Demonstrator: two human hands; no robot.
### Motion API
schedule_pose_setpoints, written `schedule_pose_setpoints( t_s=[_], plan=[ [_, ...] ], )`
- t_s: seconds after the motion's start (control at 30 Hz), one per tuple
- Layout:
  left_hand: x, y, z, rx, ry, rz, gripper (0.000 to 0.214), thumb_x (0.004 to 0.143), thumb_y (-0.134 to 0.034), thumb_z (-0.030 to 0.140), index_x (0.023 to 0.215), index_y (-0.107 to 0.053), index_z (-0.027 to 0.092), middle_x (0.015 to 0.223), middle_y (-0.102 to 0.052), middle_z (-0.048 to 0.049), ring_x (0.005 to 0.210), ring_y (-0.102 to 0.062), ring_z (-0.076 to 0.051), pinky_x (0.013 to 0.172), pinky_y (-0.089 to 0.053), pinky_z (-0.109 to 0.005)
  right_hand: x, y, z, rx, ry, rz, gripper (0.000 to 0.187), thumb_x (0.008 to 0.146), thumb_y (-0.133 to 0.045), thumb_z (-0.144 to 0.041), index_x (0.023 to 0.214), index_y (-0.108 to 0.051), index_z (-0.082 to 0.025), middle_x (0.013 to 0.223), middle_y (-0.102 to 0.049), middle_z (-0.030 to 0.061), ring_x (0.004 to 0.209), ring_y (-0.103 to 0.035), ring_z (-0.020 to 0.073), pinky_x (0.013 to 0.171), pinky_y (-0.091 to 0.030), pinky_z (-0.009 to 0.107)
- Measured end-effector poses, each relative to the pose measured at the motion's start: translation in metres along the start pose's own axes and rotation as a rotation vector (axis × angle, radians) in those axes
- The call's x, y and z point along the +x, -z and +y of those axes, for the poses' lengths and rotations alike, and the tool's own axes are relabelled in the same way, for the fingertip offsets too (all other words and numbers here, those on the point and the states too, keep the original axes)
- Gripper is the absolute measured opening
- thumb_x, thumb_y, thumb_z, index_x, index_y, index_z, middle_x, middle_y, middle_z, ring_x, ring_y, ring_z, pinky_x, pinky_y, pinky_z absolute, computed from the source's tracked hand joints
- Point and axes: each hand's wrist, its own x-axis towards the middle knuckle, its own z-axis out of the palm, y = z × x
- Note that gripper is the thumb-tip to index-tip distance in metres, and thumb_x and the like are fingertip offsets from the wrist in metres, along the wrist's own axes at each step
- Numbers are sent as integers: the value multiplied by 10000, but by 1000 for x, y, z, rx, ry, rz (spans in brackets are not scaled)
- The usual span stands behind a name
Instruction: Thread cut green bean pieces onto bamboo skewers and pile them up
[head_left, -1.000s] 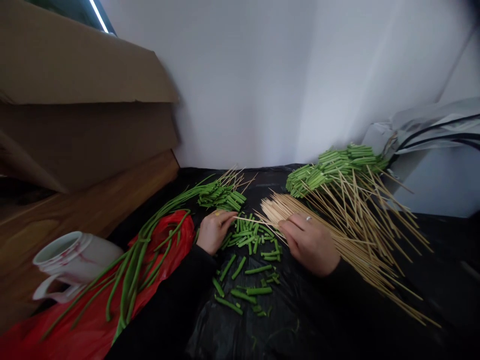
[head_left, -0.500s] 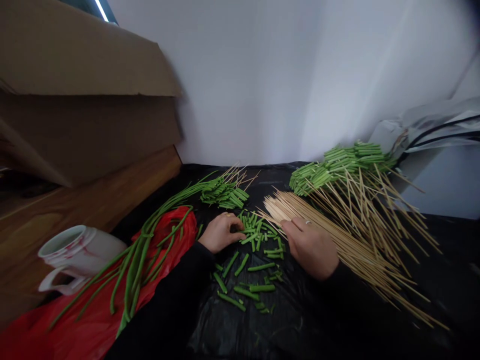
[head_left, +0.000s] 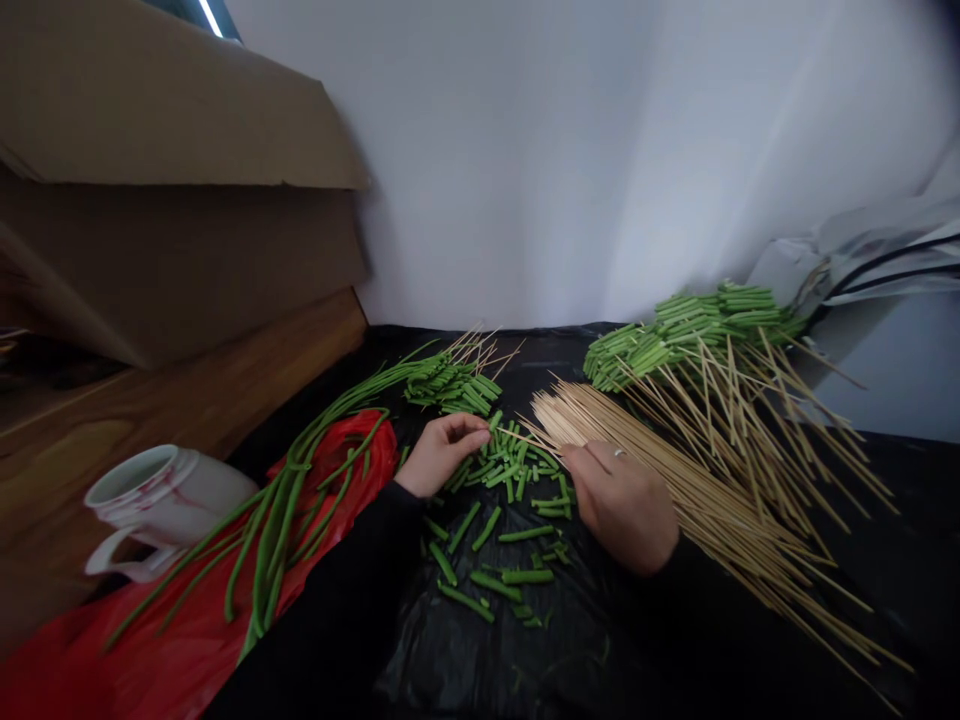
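My left hand has thumb and forefinger pinched together on a short cut green stalk piece. Below and beside those fingers lies a loose pile of cut green stalk pieces on black plastic sheeting. With fingers curled and knuckles up, my right hand grips a thin bamboo skewer, its pointed end toward the pile. Under and beside this hand lies a thick bundle of bamboo skewers. Its fingertips are partly hidden.
Skewered green pieces lie behind my left hand. A larger stack of filled skewers rests at back right. Long green stalks lie on a red plastic bag by a white pitcher. A cardboard box stands left, a wall behind.
My left hand has lifted slightly from the pile, its fingers now pinching a green piece near the skewer's tip. My right hand stays almost in place. The view shifts slightly.
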Motion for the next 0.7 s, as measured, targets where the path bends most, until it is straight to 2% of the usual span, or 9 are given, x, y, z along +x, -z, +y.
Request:
schedule_pose_setpoints(
  t_s=[0.1,0.23,0.47,0.7],
  plan=[
    [-3,-4,3,-399,198,-7,270,644,-805,322,791,-680,132,745,-657,-18,626,-549,-80,623,-436,-208,-2,0,-2,-33,37,19,246,882,-498,-199,1058,-670,-206,738,-577,1,568,-388,126,571,-237,304],
    [-6,-7,6,-574,307,-24,320,597,-846,272,839,-718,107,754,-671,-39,651,-582,-79,596,-456,-176,-3,0,-3,-52,44,39,303,862,-525,-195,1138,-650,-211,728,-574,-9,535,-357,119,558,-234,305],
    [-6,-9,5,-589,343,-18,332,572,-861,257,840,-726,115,739,-682,-38,645,-600,-83,598,-470,-176,-2,1,-5,-52,41,43,288,844,-549,-193,1107,-667,-208,714,-574,-11,532,-358,111,553,-230,305],
    [-5,-7,4,-355,303,56,298,599,-838,280,816,-719,114,754,-697,-47,674,-597,-88,600,-430,-175,-4,-2,-2,-51,48,4,297,859,-517,-190,1119,-658,-205,739,-588,-7,549,-375,111,562,-232,301]
  ],
)
